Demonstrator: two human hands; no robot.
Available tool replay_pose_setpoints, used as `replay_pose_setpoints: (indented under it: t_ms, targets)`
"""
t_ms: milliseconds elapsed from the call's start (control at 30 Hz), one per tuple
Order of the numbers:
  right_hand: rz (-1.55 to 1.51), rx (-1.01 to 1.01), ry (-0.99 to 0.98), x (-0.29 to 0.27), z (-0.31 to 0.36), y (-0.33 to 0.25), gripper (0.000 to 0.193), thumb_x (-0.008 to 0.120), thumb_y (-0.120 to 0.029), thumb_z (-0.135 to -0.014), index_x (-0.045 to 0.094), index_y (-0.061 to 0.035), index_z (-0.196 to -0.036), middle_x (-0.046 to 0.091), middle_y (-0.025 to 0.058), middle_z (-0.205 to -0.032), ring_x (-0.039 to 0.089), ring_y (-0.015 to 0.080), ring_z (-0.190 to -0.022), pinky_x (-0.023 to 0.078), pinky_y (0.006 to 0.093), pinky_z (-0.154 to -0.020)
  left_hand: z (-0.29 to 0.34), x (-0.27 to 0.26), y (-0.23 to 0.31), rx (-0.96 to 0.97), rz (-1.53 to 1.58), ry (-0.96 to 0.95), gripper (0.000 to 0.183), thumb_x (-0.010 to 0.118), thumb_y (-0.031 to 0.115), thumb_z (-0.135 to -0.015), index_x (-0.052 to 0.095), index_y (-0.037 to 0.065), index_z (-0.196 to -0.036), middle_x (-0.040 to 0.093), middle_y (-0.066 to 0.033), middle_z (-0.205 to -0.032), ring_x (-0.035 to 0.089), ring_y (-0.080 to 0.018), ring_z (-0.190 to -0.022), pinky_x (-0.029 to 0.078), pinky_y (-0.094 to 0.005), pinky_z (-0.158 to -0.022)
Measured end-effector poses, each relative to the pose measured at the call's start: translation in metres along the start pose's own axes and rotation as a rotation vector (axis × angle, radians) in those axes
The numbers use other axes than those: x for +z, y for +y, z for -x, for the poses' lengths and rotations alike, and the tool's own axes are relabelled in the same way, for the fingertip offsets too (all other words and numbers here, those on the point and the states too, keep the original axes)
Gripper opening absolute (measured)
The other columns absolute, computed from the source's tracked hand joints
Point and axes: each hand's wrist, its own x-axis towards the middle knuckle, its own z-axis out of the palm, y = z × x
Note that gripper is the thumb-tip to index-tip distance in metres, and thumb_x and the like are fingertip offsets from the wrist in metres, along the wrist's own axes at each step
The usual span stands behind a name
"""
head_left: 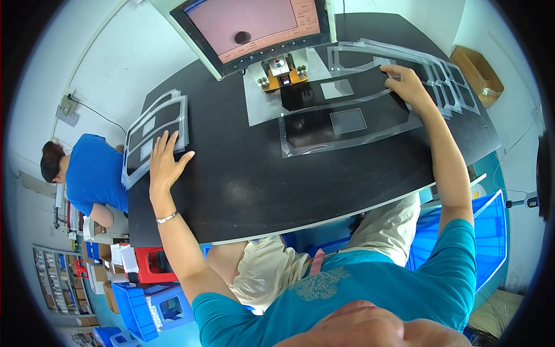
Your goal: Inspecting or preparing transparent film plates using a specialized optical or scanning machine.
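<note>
Head view: the left hand (165, 163) lies with fingers spread and thumb apart over the left stack of clear-edged dark sheets (178, 130), covering its near corner; nothing is gripped, and whether the palm presses down I cannot tell. The right hand (408, 87) has its fingers curled, thumb and index close together at the upper right of the film sheet (347, 143) on the black table (248, 194); whether they pinch its edge is unclear. That sheet lies before the inspection device (283, 72), its upper left part hard to separate from the dark stage. The right stack (462, 95) is partly hidden by the hand.

An open cardboard box (465, 66) stands beyond the right edge, its contents mostly out of sight. The blue crate (488, 231) below is partly covered by the sleeve. Lower left, a shelf rack (60, 283) holds items too small to name.
</note>
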Motion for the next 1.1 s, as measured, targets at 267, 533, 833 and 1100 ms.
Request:
replay_pose_setpoints:
  t_ms: [267, 533, 833, 1100]
  targets:
    - [-0.036, 0.039, -0.014, -0.002, 0.002, -0.005, 0.048, 0.059, -0.006, -0.083, 0.063, 0.0043, -0.130, 0.067, 0.0112, -0.109, 0.060, 0.0151, -0.087, 0.050, 0.0294, -0.081, -0.002, -0.016, -0.008, 0.044, 0.179, 0.070, 0.042, 0.066, 0.004, -0.090, 0.064, 0.013, -0.131, 0.062, -0.0153, -0.135, 0.061, -0.0364, -0.120, 0.051, -0.0416, -0.097]
    - [-0.187, 0.117, -0.081, -0.005, 0.005, -0.018, 0.049, 0.061, -0.006, -0.084, 0.062, 0.0024, -0.132, 0.066, 0.0122, -0.115, 0.060, 0.0147, -0.087, 0.050, 0.0281, -0.079, -0.006, -0.012, -0.012, -0.126, 0.082, 0.227, 0.020, 0.068, 0.022, -0.094, 0.076, 0.014, -0.111, 0.072, -0.0172, -0.099, 0.068, -0.0383, -0.093, 0.054, -0.0424, -0.078]
    - [-0.028, 0.040, 0.162, 0.007, -0.013, 0.017, 0.049, 0.061, -0.006, -0.084, 0.063, 0.0002, -0.133, 0.068, 0.0164, -0.125, 0.064, 0.0241, -0.116, 0.049, 0.0328, -0.098, -0.007, -0.027, 0.018, -0.080, 0.200, 0.054, 0.028, 0.078, 0.024, -0.082, 0.077, 0.016, -0.109, 0.074, -0.0098, -0.108, 0.071, -0.0303, -0.096, 0.055, -0.0365, -0.081]
    - [0.046, 0.062, 0.170, 0.010, -0.012, 0.011, 0.050, 0.062, -0.010, -0.084, 0.063, -0.0013, -0.133, 0.067, 0.0177, -0.127, 0.061, 0.0268, -0.123, 0.046, 0.0352, -0.105, -0.009, -0.009, -0.008, -0.041, 0.402, 0.056, 0.022, 0.071, 0.017, -0.091, 0.076, 0.012, -0.112, 0.075, -0.0099, -0.110, 0.072, -0.0272, -0.100, 0.054, -0.0340, -0.087]
